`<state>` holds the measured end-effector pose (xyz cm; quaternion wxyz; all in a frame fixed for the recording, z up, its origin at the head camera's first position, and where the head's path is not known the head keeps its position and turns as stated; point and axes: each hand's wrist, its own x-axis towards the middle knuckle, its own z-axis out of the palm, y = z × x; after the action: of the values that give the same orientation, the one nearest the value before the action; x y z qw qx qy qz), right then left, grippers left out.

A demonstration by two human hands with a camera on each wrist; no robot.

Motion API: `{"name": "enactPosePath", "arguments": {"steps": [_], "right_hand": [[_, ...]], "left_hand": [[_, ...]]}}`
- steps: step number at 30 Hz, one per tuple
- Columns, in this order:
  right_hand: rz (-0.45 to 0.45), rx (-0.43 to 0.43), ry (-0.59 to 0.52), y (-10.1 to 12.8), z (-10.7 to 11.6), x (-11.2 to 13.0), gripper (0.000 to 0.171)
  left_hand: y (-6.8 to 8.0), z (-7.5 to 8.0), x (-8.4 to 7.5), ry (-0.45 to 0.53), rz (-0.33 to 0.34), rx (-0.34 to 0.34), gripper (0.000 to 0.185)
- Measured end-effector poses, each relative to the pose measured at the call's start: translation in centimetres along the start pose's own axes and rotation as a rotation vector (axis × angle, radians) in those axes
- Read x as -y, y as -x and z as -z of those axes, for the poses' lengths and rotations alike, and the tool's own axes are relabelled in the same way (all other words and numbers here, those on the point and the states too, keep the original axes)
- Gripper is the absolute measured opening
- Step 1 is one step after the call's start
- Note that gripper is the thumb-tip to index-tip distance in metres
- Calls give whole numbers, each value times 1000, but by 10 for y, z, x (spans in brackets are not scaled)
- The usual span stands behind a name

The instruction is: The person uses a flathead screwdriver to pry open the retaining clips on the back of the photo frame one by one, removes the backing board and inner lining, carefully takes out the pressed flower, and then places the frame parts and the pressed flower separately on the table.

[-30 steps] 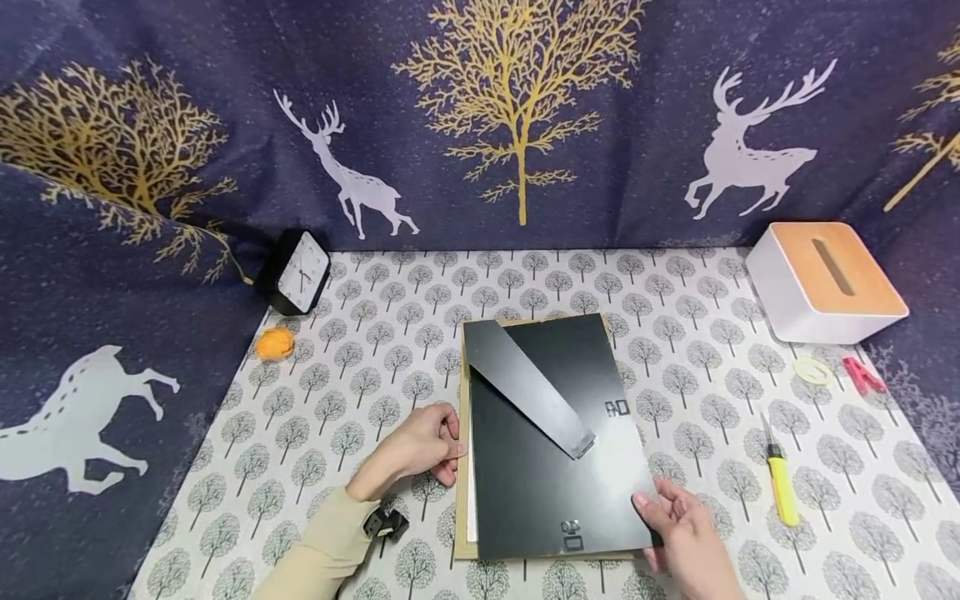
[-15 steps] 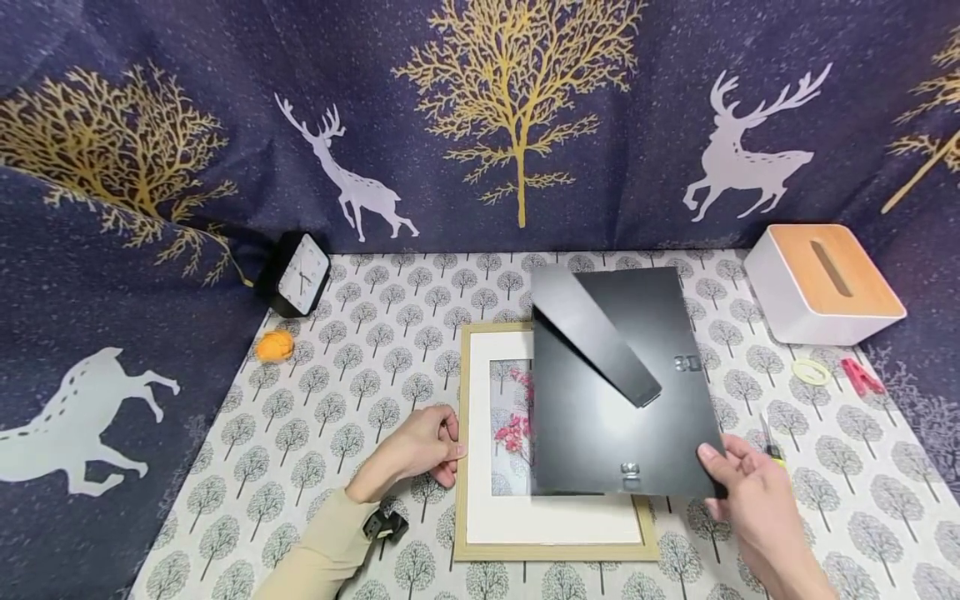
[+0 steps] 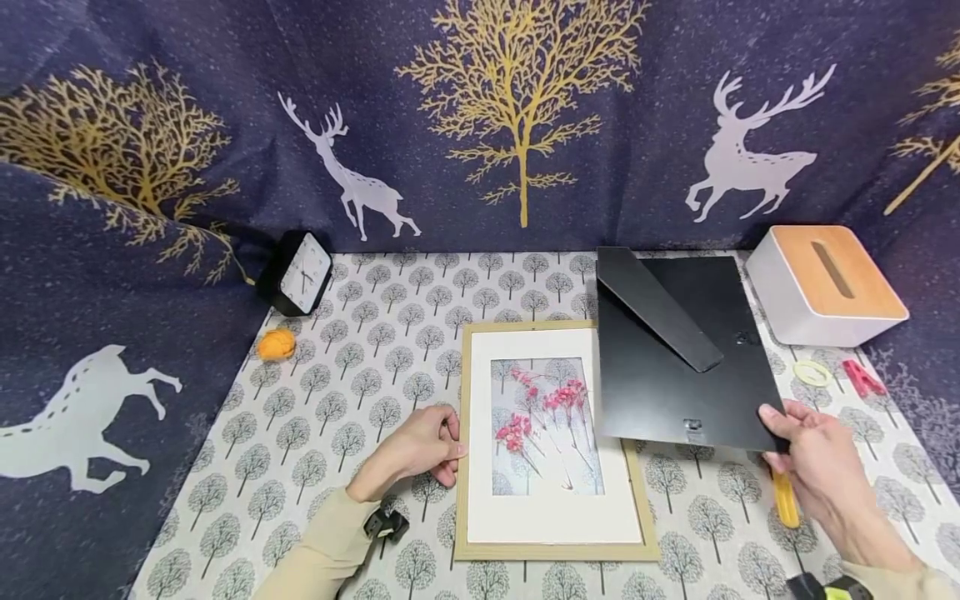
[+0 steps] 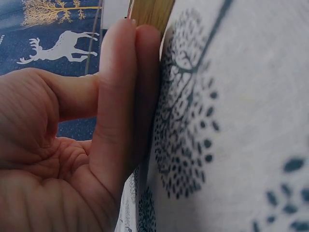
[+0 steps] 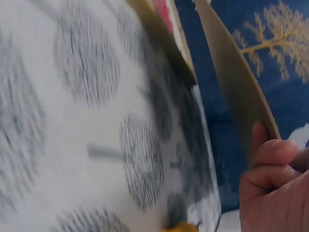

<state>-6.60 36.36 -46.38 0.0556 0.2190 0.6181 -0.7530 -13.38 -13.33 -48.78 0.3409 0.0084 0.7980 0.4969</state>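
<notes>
A light-wood picture frame (image 3: 557, 552) lies face down or up, I cannot tell which, with a white mat around pink pressed flowers (image 3: 566, 396). My left hand (image 3: 420, 446) holds the frame's left edge; in the left wrist view its fingertips (image 4: 118, 36) meet the wooden side (image 4: 150, 12). To the right, my right hand (image 3: 817, 454) pinches the lower right corner of a black backing board (image 3: 652, 400) with a stand leg attached. The board is raised above the table and overlaps the frame's upper right part. Its brown underside (image 5: 231, 72) shows in the right wrist view.
A yellow-handled tool (image 3: 785, 500) lies partly hidden by the board and right hand. A white tissue box (image 3: 806, 304) with a wooden lid, a pale ring (image 3: 812, 372) and a red clip-like item (image 3: 864, 378) sit at right. At left are a clock (image 3: 303, 275) and an orange flower-like item (image 3: 276, 343).
My right hand has lifted the backing board off the picture frame and carried it right and away from me, uncovering the mat and pink flowers. My left hand has stayed at the frame's edge.
</notes>
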Motion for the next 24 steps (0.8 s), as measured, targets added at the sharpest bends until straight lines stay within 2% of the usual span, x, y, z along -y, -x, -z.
{"name": "enactPosePath", "arguments": {"steps": [1, 4, 9, 17, 22, 24], "right_hand": [[14, 0, -9, -4, 4, 1, 19], [20, -15, -4, -15, 13, 6, 20], [26, 15, -33, -37, 25, 15, 27], [-7, -19, 7, -62, 36, 16, 21], [-16, 25, 25, -69, 44, 16, 27], [-20, 21, 77, -70, 45, 17, 20]], "left_hand": [[0, 0, 0, -3, -1, 1, 17], [0, 0, -1, -7, -3, 1, 17], [0, 0, -1, -1, 4, -1, 18], [1, 1, 0, 38, -3, 4, 17], [0, 1, 1, 47, -10, 12, 17], [0, 2, 2, 47, -12, 16, 17]]}}
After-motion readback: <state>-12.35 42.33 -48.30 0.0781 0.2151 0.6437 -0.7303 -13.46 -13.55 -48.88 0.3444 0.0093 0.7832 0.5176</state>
